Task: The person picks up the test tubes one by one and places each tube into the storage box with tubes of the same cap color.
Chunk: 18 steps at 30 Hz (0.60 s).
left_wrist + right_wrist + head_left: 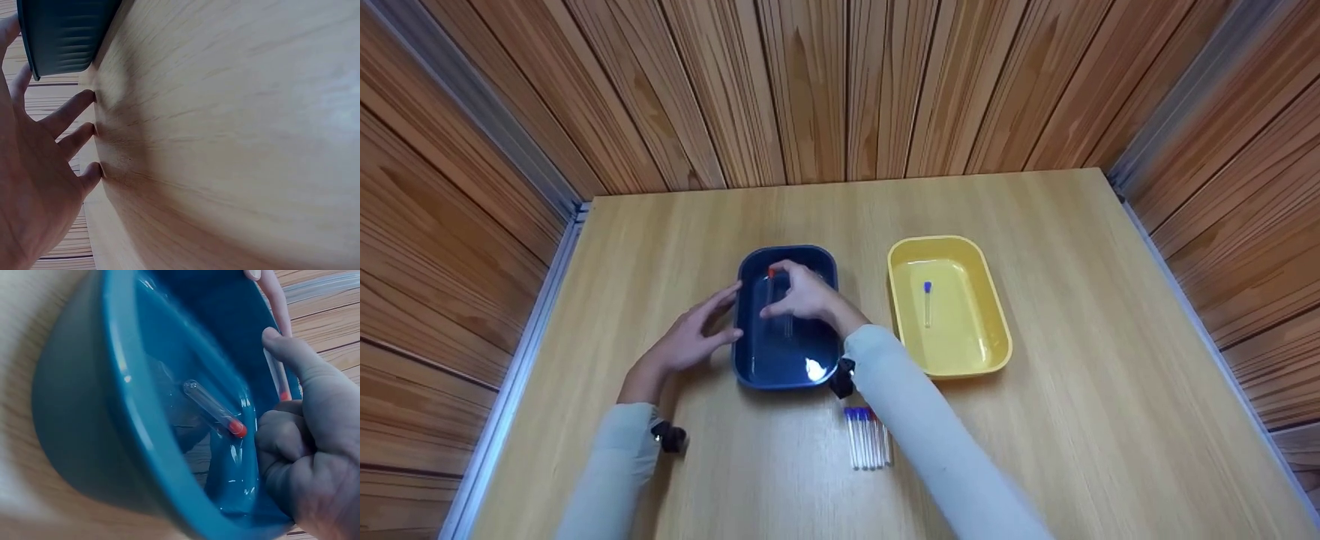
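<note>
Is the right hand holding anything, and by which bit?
The right hand holds a tube by its ends: thumb at the clear end, fingers by the red cap.

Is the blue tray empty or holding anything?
Not empty: the right wrist view shows a red-capped tube lying inside the blue tray.

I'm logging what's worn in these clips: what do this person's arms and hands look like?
The left sleeve and right sleeve are pale and plain, each ending near a small black device. The left hand and right hand wear no gloves.
</note>
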### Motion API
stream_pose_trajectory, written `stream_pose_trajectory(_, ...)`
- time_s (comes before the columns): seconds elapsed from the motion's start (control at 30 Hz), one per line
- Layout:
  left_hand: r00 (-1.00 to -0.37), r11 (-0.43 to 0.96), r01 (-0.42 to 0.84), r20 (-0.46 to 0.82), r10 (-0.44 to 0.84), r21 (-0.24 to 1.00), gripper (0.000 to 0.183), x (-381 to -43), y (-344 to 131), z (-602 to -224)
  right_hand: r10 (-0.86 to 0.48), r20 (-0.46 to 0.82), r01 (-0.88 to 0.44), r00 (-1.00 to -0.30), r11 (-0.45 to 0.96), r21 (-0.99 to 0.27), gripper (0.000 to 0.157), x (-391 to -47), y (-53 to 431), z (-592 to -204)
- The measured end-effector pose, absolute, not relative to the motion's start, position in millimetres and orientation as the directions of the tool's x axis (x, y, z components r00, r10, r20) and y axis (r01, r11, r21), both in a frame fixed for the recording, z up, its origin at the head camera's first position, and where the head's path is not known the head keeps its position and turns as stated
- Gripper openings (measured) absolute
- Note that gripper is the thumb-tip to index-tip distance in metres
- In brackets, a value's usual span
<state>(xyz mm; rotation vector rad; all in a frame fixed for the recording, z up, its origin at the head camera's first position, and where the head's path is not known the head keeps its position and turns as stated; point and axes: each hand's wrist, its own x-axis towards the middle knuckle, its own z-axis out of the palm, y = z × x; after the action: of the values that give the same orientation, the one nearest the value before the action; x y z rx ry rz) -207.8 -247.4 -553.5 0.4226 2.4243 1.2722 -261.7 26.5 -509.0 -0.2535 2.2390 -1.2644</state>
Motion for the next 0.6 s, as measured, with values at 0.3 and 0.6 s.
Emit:
stream_pose_trajectory(0.3,-0.889,0.547,0.109,-0.165,0.427,0.83,0.08,-208,-247,-556,-0.409,-0.424,0.142,-0.808,0.563,-0.814,0.089,-263,24,-512)
stream_pose_trajectory(0.6,-0.893,0.538,0.108,-0.156,0.422,0.836,0.08,-206,-248,-556,-0.405,-0.391,0.094,-0.827,0.585,-0.806,0.093,-263,16,-531)
